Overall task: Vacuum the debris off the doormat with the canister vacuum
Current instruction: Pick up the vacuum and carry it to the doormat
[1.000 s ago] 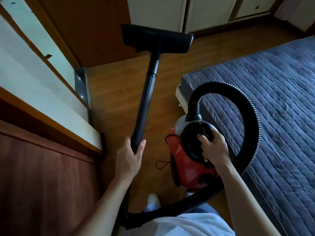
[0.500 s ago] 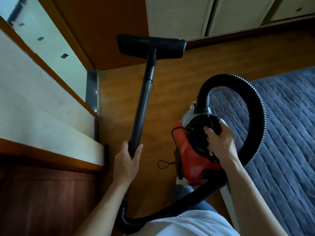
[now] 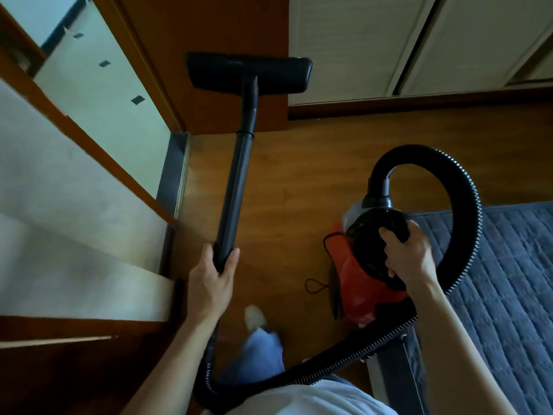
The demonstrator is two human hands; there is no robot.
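My left hand grips the lower end of the black vacuum wand, which points forward and is held off the floor. Its wide black floor nozzle hangs in front of a wooden door. My right hand holds the black top handle of the red canister vacuum, carried above the wooden floor. The ribbed black hose loops from the canister top round to the right and back under my arms to the wand. No doormat is in view.
A wooden wall panel and white sill run along the left, with a metal door threshold beside them. A bed with a blue quilted cover fills the right. White closet doors stand ahead. My foot steps on the wooden floor.
I have walked forward: the bed has slid back and right, the door and closet doors have come closer. Both hands keep their hold on the wand and the canister.
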